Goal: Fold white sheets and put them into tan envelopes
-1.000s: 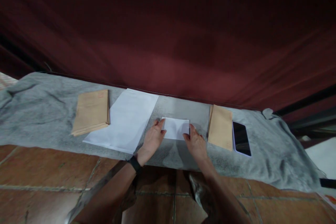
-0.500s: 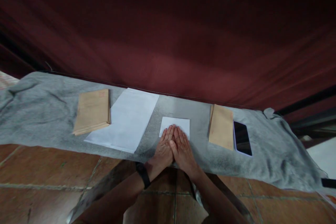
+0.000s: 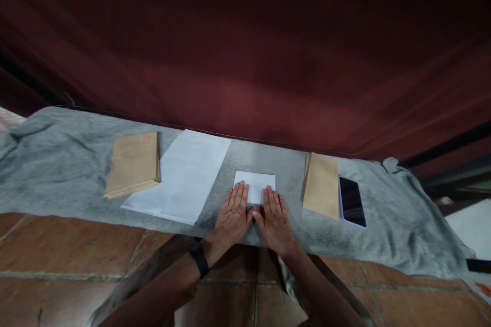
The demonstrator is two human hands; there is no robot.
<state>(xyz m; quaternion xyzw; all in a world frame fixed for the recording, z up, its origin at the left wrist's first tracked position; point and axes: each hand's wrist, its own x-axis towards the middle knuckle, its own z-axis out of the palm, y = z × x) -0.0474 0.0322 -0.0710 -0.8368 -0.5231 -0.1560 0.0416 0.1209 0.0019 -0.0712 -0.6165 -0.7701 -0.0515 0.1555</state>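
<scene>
A small white rectangle of paper (image 3: pixel 255 184), seemingly folded, lies flat on the grey cloth in front of me. My left hand (image 3: pixel 232 214) rests palm down with its fingertips on the paper's left part. On its right part lie the fingertips of my right hand (image 3: pixel 275 218), also flat and stretched out. The thumbs meet, or nearly so, just below the near edge. Neither hand grips anything. Large white sheets (image 3: pixel 184 176) are to the left, partly under a stack of brown envelopes (image 3: pixel 133 163).
More brown envelopes (image 3: pixel 321 185) lie to the right, beside a dark-screened phone (image 3: pixel 352 202) with a purple edge. The grey cloth (image 3: pixel 72 163) covers a narrow surface, wrinkled at both ends. A dark red curtain (image 3: pixel 238 61) hangs behind; tiled floor (image 3: pixel 69 250) shows below.
My hands, together over the middle of the small paper before, have slid apart to its left and right sides. More of its middle shows now. The view has shifted slightly.
</scene>
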